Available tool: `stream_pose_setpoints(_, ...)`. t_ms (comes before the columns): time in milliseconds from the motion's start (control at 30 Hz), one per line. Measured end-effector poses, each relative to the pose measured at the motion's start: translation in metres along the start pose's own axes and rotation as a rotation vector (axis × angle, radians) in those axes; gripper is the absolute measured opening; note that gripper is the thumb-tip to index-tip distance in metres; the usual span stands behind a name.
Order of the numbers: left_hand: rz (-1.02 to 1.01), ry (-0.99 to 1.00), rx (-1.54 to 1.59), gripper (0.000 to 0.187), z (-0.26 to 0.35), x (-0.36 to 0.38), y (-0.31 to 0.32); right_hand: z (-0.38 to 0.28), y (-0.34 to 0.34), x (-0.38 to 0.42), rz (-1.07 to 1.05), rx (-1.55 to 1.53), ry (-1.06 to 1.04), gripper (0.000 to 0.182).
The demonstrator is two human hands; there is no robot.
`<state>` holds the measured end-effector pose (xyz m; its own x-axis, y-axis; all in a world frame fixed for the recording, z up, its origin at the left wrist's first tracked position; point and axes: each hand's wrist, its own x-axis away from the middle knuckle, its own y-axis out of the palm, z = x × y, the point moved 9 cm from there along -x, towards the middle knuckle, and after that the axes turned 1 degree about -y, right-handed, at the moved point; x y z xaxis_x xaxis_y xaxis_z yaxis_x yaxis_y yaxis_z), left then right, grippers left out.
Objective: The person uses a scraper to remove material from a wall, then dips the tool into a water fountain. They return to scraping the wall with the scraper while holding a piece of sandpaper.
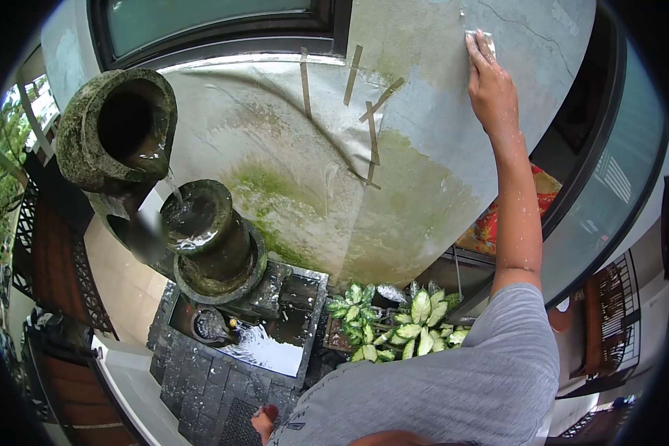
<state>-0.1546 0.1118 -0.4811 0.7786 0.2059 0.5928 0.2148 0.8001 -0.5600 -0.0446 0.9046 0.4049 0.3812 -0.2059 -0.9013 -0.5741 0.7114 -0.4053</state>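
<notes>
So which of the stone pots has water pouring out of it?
The upper pot, tipped on its side at top left. A thin stream falls from its mouth into the upright pot below it.

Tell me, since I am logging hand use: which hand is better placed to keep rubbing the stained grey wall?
Right. The right hand already presses a small pale pad against the stained grey wall with arm raised; the left hand is out of view.
</notes>
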Motion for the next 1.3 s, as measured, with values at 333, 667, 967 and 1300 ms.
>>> stream_pose_setpoints(333,0.021,0.012,-0.149,0.041,0.018,0.013,0.008,-0.011,-0.018,-0.028,0.068,-0.068,-0.065,0.048)
stream_pose_setpoints(667,-0.103,0.014,0.054,0.039,0.009,-0.023,0.021,-0.011,-0.01,-0.05,0.06,-0.014,-0.084,0.048)
stream_pose_setpoints(967,-0.055,0.037,0.047,0.043,0.015,0.012,0.013,0.006,0.024,0.075,-0.034,-0.111,0.069,0.057)
stream_pose_setpoints(1300,0.22,-0.004,-0.417,0.042,0.001,0.048,-0.011,-0.068,0.114,0.555,-0.926,-0.509,0.48,0.051)
